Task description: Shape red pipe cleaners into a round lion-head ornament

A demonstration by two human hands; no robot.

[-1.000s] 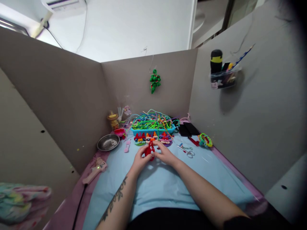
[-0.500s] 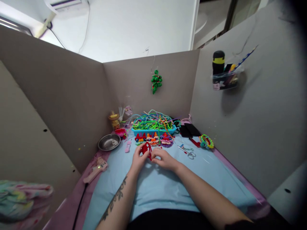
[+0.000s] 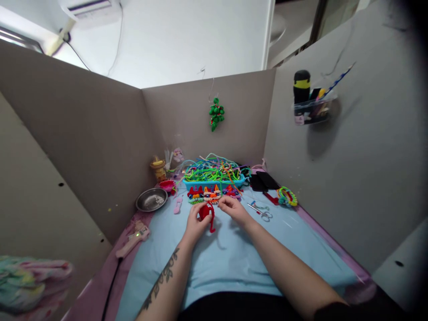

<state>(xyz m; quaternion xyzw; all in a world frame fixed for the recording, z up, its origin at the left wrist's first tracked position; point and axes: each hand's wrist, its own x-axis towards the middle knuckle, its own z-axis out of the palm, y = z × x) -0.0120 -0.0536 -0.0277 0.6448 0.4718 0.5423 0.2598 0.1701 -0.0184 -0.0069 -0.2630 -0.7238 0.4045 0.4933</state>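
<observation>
In the head view, my left hand (image 3: 198, 219) grips a red pipe cleaner piece (image 3: 206, 210), coiled at the top, with a loose end hanging down to the right over the blue table cover. My right hand (image 3: 231, 209) is a little to the right, apart from the piece. Its thumb and fingers are pinched together; whether something small is between them I cannot make out. Just beyond the hands lie several colourful pipe cleaner figures (image 3: 211, 194) in a row. Behind them a blue basket (image 3: 214, 183) is heaped with pipe cleaners.
Scissors (image 3: 264, 215) lie to the right, near coiled pipe cleaners (image 3: 286, 196) and dark phones (image 3: 264, 182). On the left are a metal bowl (image 3: 142, 204), a pink clip-like piece (image 3: 178, 206) and a pink glue gun (image 3: 132, 240) with a black cord. Grey partitions (image 3: 207, 138) surround the table.
My right hand has drawn away from the red piece, up and to the right. The piece's loose end now hangs down below my left hand, which still holds it.
</observation>
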